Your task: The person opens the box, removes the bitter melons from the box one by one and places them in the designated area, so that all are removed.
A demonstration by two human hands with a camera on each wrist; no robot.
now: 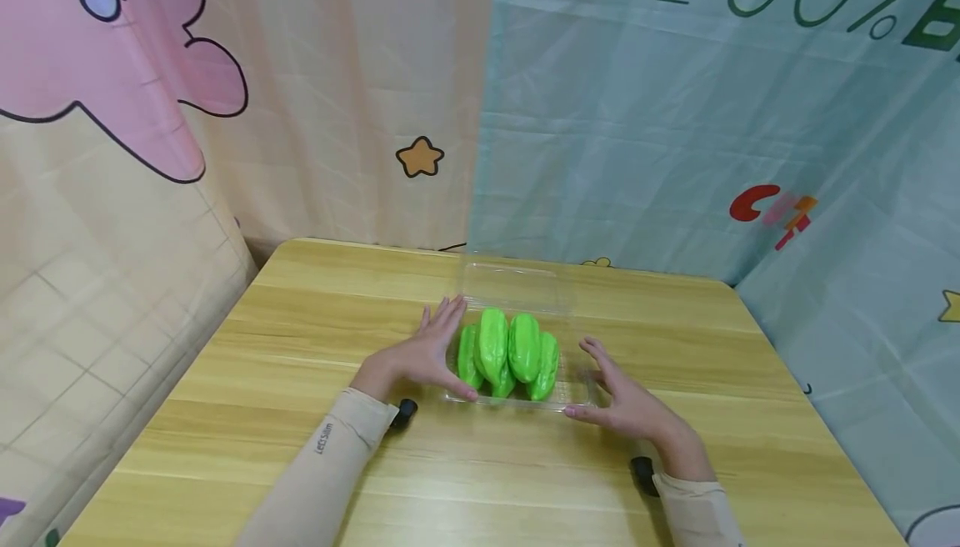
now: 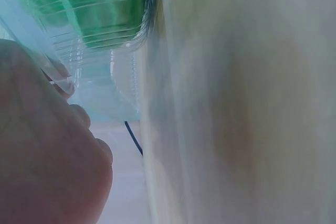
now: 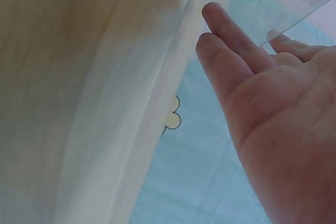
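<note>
A clear plastic box [image 1: 566, 393] stands on the table, its lid [image 1: 517, 284] folded back toward the curtain. Several bright green, long, ridged pieces [image 1: 492, 345] lie in it side by side, some stacked on others. At the box's left end, my left hand [image 1: 422, 355] holds it, thumb at the front rim and fingers at the back corner. My right hand [image 1: 626, 401] is by the opposite end with thumb at the front right corner and fingers spread. In the right wrist view, two straight fingers [image 3: 226, 61] point toward the box's lower side.
The wood-grain table [image 1: 262, 347] meets printed curtains [image 1: 600, 138] at its back edge. Dark round pieces of the wrist gear [image 1: 403, 415] sit under both forearms. A thin dark cord-like line [image 2: 134, 137] shows beyond the table edge in the left wrist view.
</note>
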